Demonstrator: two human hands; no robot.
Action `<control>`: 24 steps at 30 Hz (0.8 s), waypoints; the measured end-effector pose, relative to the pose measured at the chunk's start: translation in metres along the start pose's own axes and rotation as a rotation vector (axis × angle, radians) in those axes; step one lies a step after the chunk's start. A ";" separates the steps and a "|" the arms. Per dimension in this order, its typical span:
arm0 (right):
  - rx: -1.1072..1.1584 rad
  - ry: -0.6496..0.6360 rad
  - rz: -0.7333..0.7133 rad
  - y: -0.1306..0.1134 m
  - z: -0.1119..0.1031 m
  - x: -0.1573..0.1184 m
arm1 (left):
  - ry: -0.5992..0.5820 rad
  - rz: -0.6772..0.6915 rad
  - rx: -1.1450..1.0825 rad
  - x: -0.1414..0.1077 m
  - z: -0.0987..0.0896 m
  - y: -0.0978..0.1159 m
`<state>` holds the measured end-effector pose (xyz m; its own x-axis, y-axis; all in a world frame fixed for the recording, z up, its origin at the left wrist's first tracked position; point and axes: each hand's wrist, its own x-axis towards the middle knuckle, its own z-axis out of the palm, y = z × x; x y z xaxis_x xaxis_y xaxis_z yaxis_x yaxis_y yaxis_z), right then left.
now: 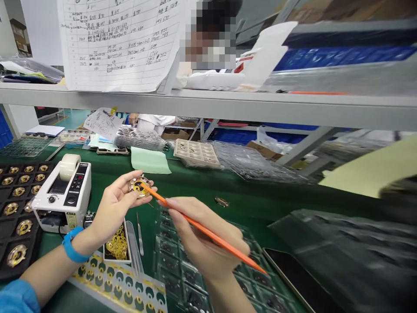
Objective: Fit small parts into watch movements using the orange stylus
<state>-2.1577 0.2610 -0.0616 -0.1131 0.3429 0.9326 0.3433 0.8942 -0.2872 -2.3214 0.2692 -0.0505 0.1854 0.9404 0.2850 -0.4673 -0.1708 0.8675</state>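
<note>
The left hand (119, 198) is gripping one round, gold-rimmed part (136, 189) with a yellow-and-black face, while the right hand (215, 226) is gripping one slim orange plastic stick (224, 245), bringing its tip to that face. The step in hand is probably pressing or adjusting something there; the next move is likely calling for a steady left hold and light touch. One loose metallic piece (222, 202) is lying beyond the right hand, one white tape dispenser (84, 184) is standing left of the left hand, and thin yellow loops (117, 244), too tangled to count, are lying nearer than it
</note>
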 end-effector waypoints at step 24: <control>-0.346 0.022 -0.203 0.008 0.040 -0.012 | 0.144 0.084 0.247 0.012 -0.002 -0.038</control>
<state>-2.1906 0.2754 -0.0841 -0.1924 0.1597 0.9682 0.6104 0.7920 -0.0093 -2.3032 0.2874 -0.0811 0.0216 0.9490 0.3146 -0.2483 -0.2997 0.9211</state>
